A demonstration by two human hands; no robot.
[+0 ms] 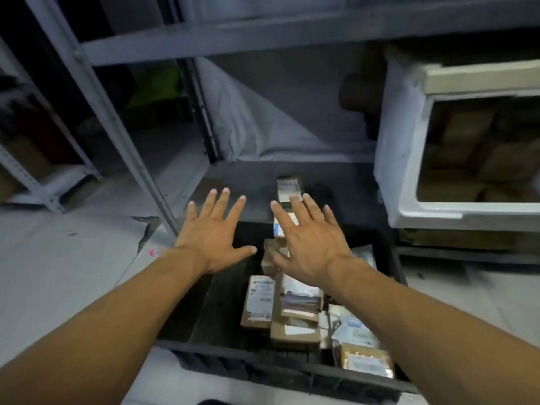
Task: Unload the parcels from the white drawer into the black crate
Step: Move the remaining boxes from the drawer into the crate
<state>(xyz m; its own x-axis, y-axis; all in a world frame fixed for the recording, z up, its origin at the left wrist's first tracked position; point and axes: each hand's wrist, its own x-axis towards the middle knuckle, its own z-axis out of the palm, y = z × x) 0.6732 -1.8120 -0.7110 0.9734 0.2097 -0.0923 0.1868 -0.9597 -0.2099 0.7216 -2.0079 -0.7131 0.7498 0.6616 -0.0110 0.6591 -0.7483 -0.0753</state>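
Note:
The black crate (280, 365) sits on the floor right below me, holding several brown and white labelled parcels (260, 299) piled toward its right side. My left hand (211, 232) and my right hand (306, 244) hover over the crate's far end, fingers spread and straight, holding nothing. One parcel (287, 187) lies on the dark shelf board just beyond my right fingertips. The white drawer (409, 159) stands pulled out at the upper right, with brown parcels (479, 150) dimly visible inside.
Grey metal shelving posts (102, 112) rise at the left and a beam crosses the top. A grey cloth (263, 127) hangs behind the dark shelf board (336, 182). Pale floor lies on both sides of the crate, cracked at the left.

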